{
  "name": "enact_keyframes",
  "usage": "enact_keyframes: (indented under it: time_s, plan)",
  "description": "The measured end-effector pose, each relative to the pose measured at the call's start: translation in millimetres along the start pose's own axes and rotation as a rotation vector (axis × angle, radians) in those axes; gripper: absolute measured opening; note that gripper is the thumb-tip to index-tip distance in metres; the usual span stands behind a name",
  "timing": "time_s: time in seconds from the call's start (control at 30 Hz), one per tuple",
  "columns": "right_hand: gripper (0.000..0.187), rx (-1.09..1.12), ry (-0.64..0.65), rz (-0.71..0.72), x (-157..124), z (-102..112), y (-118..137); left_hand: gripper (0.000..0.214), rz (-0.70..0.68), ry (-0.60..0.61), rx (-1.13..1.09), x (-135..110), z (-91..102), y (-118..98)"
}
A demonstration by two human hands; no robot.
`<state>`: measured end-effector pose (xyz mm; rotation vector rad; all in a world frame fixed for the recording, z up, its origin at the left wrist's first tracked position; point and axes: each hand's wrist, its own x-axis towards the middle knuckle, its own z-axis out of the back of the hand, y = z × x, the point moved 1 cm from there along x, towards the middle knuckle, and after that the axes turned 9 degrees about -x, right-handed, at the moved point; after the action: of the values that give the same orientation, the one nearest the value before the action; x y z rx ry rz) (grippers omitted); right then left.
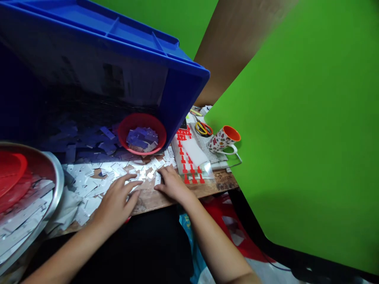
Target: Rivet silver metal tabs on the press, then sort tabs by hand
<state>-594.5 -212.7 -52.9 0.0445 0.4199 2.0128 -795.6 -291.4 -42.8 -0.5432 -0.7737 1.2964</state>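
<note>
Right hand (171, 183) and left hand (114, 199) rest low near the front edge of the brown wooden tabletop (151, 199). The right has thumb and fingers closed about a small flat silvery-white strip with holes (158, 179), seemingly by its side edge, which leaves most of the holed face uncovered. The left is loosely spread, palm down, fingertips at the margin of a heap of loose flat silvery-white pieces (91, 183); whether one lies pinned beneath them I cannot tell. Its pose looks suited to sorting or steadying small, thin parts.

Beside the left forearm, a round shiny metal basin (60, 173) holds longer pale strips (26, 215) and a red plastic bowl (12, 167), probably set there for easy reach.

Beyond the heap, a red round plastic bowl (148, 119) contains more pieces; it sits just within a large blue plastic crate (186, 90), whose open side faces the person, presumably so its contents stay accessible. To the right, a clear sheet with red T-shaped pieces (185, 170) lies partly under a white rectangular pad (194, 152). Farther off, yellow-and-orange-handled scissors (203, 128) and a patterned white mug with an orange interior (220, 141) stand aside near the bright green wall (310, 138), likely to leave the working space free.
</note>
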Motion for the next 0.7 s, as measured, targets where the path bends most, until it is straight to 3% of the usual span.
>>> enact_keyframes:
  time_s: [0.1,0.17,0.3,0.37,0.43,0.57,0.7]
  plan:
    - [0.028,0.159,-0.104,-0.007,-10.9,-0.1,7.2,0.030,0.146,0.046,-0.127,-32.4,-12.9,7.3]
    - [0.008,0.397,-0.156,-0.068,-25.3,-6.3,18.4,0.035,0.239,0.090,-0.282,-40.0,-19.5,9.2]
    - [0.013,1.026,-0.093,-0.203,-55.2,-32.4,45.9,0.044,0.469,0.264,-0.657,-39.6,-30.9,8.0]
    - [0.019,1.122,-0.062,-0.239,-64.1,-43.7,50.9,0.039,0.541,0.342,-0.737,-38.3,-33.4,7.2]
    - [0.024,0.987,-0.132,-0.258,-69.2,-48.2,43.8,0.035,0.586,0.352,-0.771,-37.9,-32.4,7.8]
    - [0.022,0.446,-0.324,-0.274,-74.1,-40.6,2.2,0.039,0.746,0.237,-0.956,-41.1,-23.9,11.3]
    - [0.025,-0.008,-0.288,-0.471,-73.7,-31.4,-38.6,0.038,1.020,0.000,-1.190,-48.7,-16.9,12.7]
